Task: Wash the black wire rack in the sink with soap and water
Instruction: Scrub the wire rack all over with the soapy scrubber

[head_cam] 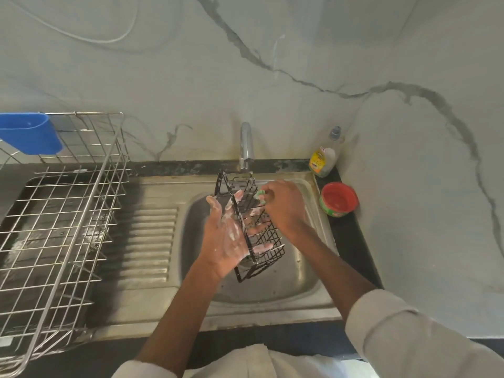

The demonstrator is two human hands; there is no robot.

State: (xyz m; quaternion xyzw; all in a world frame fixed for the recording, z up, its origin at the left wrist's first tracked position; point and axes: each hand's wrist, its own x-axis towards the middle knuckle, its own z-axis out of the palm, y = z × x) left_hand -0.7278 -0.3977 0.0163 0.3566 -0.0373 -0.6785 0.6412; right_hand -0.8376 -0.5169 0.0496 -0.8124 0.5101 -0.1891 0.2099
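Across the left third of the frame stands a big steel dish drainer (62,214) with a blue plastic cup (30,136) hooked on its upper left corner. At centre lies the steel sink (152,236), its ribbed drainboard to the left of the bowl, set in the dark bench (351,241). Over the bowl, just below the tap (246,145), the black wire rack (253,227) is held tilted. The left hand (226,236), foamy, has its fingers pushed through the wires and curled round them to steady it. The right hand (283,205) pinches a small green scrubber (260,195) against the rack's upper side. At right, on the bench, sit a red soap tub (339,199) and a dish-liquid bottle (324,156).

Soaping looks to be the step in hand. I cannot tell whether water runs. Next, probably, turning the rack to reach unscrubbed wires, then rinsing.
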